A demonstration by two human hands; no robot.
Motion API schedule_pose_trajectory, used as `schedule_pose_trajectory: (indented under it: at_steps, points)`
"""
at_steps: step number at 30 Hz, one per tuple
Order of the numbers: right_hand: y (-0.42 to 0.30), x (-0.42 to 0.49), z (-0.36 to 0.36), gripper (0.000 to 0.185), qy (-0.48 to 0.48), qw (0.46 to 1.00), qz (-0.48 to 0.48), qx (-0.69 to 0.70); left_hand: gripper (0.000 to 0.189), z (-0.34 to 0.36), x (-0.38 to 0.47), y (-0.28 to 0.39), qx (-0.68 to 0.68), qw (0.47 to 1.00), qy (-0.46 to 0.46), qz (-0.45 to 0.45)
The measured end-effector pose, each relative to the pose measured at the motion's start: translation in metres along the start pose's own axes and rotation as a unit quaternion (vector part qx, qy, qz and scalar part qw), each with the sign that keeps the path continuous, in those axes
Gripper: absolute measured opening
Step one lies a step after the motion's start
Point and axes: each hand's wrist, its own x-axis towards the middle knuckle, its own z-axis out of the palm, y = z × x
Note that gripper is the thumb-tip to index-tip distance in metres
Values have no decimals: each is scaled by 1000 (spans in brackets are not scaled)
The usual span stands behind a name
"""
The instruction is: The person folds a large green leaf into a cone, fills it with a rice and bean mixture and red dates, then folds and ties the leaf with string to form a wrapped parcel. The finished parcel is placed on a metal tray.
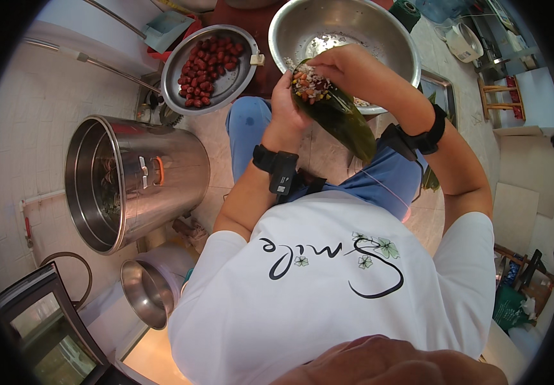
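Note:
My left hand [290, 103] holds a long green leaf [342, 120] folded into a cone, its tail hanging down to the right. Rice, peanuts, yellow grains and a dark red piece, the filling [311, 86], heap at the leaf's mouth. The fingers of my right hand [337, 65] press at the filling and the leaf's upper rim; whether they pinch anything is hidden. Just behind my hands is a large steel basin [286, 29] with rice grains scattered inside. To its left, red dates [205, 67] lie in a round steel dish [171, 91].
A tall steel pot [166, 144] stands at the left, leaves visible inside. A steel bowl [147, 293] is at lower left. A metal tray [443, 84] with leaves lies right of the basin, near a white tub [464, 42] and a wooden stool [488, 98]. Green twine [406, 13] sits by the basin.

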Motion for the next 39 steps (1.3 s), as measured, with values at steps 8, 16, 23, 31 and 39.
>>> schedule_pose_trajectory:
  at_steps: [8,16,23,31,39]
  points:
    - [20,-11,-8,15,209,969,-103,-87,43,-4,-1,3,-62,975,-206,-49]
    - [59,-32,19,75,57,972,-19,-225,40,4,-2,10,60,996,-48,54]
    - [8,-54,3,39,17,954,-240,-177,41,5,-5,9,8,994,-110,-6]
    - [8,-57,-1,33,-70,976,-198,-64,44,10,-11,2,25,995,-89,-30]
    - [23,-62,32,19,46,965,43,253,43,13,-8,-4,-15,996,-62,-61]
